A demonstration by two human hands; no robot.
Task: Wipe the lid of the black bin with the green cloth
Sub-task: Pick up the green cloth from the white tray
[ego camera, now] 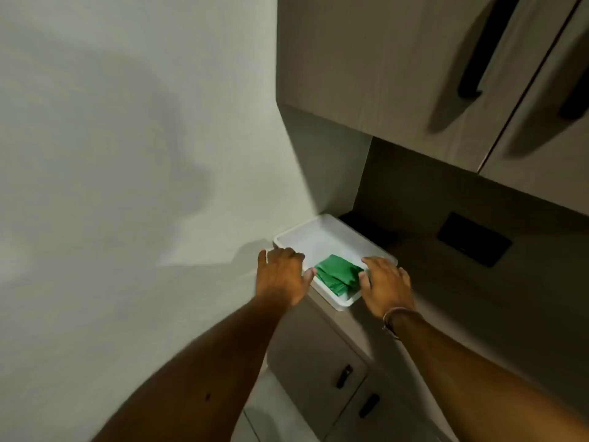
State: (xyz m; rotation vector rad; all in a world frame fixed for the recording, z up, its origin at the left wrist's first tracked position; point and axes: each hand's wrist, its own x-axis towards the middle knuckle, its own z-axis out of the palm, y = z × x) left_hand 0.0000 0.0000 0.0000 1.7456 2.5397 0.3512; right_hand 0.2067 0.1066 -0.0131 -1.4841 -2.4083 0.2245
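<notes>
A folded green cloth lies in the near corner of a shallow white tray, which sits at the left end of a countertop. My left hand grips the tray's left rim, thumb just inside beside the cloth. My right hand holds the tray's right rim, thumb close to the cloth's other side. Neither hand holds the cloth. No black bin or lid is in view.
The grey countertop runs off to the right, with a black wall plate behind it. Upper cabinets with dark handles hang low overhead. Lower cabinet doors are below. A plain wall fills the left.
</notes>
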